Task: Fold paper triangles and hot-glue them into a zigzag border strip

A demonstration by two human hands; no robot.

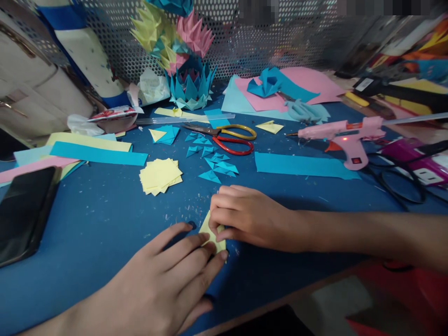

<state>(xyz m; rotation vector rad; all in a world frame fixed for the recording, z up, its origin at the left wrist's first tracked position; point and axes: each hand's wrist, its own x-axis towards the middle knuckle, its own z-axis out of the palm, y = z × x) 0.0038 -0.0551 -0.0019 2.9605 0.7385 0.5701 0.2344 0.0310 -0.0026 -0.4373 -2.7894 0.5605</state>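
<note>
Between my hands, a small piece of pale yellow paper [217,240] lies on the blue tabletop, partly covered by fingers; it looks folded. My right hand [241,214] has its fingers curled and pinched on the paper's upper right part. My left hand [171,275] is stretched out flat, fingers spread, with fingertips resting on the paper's lower left edge. Just beyond lie a stack of yellow paper squares [161,176] and several small folded blue paper triangles [219,164]. Behind the triangles are scissors [231,134] with one yellow and one red handle, blades partly apart.
A pink glue gun [345,135] with a lit light rests at right, by a blue paper strip [301,165] and black cable [402,182]. Paper strips [98,153] and a phone [28,214] lie left. Folded paper flowers [192,84] stand at the back against a perforated metal panel [224,60].
</note>
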